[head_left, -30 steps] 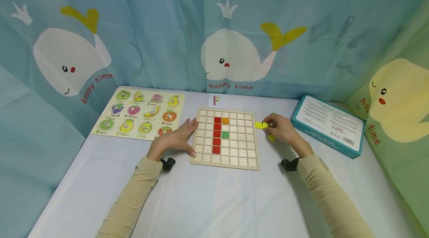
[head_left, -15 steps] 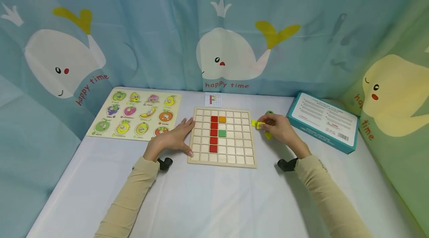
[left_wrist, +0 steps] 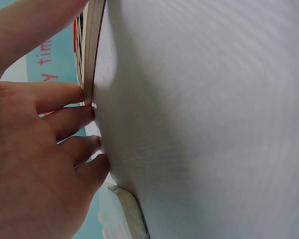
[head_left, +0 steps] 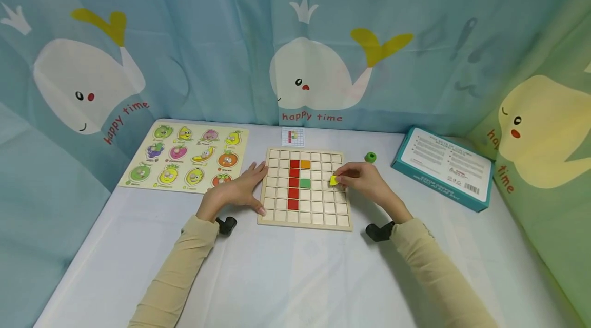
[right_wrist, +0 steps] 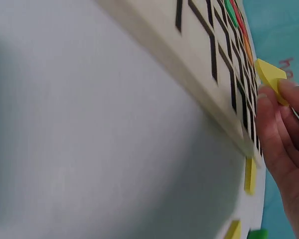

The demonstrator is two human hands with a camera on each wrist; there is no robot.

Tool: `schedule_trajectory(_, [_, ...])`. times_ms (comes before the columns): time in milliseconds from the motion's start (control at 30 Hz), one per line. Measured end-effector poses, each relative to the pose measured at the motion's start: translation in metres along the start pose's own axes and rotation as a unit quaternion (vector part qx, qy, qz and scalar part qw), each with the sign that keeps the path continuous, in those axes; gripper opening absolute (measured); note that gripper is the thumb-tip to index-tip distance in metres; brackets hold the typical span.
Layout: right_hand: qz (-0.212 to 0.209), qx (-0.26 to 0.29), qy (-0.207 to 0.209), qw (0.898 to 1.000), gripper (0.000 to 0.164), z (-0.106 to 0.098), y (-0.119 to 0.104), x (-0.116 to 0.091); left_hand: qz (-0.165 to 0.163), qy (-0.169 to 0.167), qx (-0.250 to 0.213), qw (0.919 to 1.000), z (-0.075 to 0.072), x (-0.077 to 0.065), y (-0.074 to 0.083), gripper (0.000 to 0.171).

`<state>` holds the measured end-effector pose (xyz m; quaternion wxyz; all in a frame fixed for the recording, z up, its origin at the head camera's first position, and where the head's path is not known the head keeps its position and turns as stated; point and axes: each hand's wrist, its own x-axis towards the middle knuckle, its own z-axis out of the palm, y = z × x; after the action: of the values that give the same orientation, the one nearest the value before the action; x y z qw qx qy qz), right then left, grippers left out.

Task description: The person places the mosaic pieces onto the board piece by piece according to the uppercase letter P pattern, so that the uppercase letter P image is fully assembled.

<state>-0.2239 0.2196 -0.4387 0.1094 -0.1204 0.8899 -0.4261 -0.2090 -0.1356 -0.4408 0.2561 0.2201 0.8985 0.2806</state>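
A wooden grid board point(head_left: 323, 219) lies on the white-covered table. On it stand a column of several red tiles point(head_left: 293, 182), an orange tile point(head_left: 306, 164) and a green tile point(head_left: 305, 183). My left hand point(head_left: 235, 191) rests at the board's left edge, fingers spread; the left wrist view has the fingertips right at that edge. Between thumb and fingertips, my right hand point(head_left: 367, 182) pinches a yellow tile point(right_wrist: 270, 74), tilted above the board's right columns. Two more yellow tiles, one of them close to the board's edge point(right_wrist: 250, 175), show below that hand in the right wrist view.
A small pattern card point(head_left: 293, 136) lies behind the board. To the left is a fruit puzzle board point(head_left: 184, 153). A green knob-like piece point(head_left: 370, 157) sits right of the board, and a teal box point(head_left: 443, 169) farther right. Printed curtains close off the back.
My right hand has picked up a yellow tile from beside the board and carried it left over the grid. The left hand has kept its place at the board's edge.
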Motion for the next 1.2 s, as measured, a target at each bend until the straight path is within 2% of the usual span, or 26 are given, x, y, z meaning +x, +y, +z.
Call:
schedule_trajectory(333, [-0.009,-0.01,-0.033,0.999,0.011,0.022,-0.017,0.011,0.006,-0.001,0.004,1.0,0.0,0.001,-0.002,0.122])
schedule_trajectory(567, [-0.026,-0.051,-0.04,0.998,0.012,0.03,-0.021,0.017,0.002,0.001,-0.001,1.0,0.001,0.001,-0.003,0.122])
schedule_trajectory(767, [-0.022,-0.046,-0.039,0.998,0.015,0.031,-0.025,0.017,-0.002,0.001,-0.005,1.0,0.0,0.001,-0.002,0.122])
schedule_trajectory(1000, [-0.011,-0.002,-0.041,0.999,0.015,0.028,-0.025,0.014,-0.001,0.003,-0.005,1.0,0.0,0.001,-0.001,0.122])
schedule_trajectory(1200, [-0.016,-0.012,-0.034,0.999,0.016,0.02,-0.022,0.009,-0.001,0.002,-0.002,1.0,-0.001,0.0,-0.001,0.121])
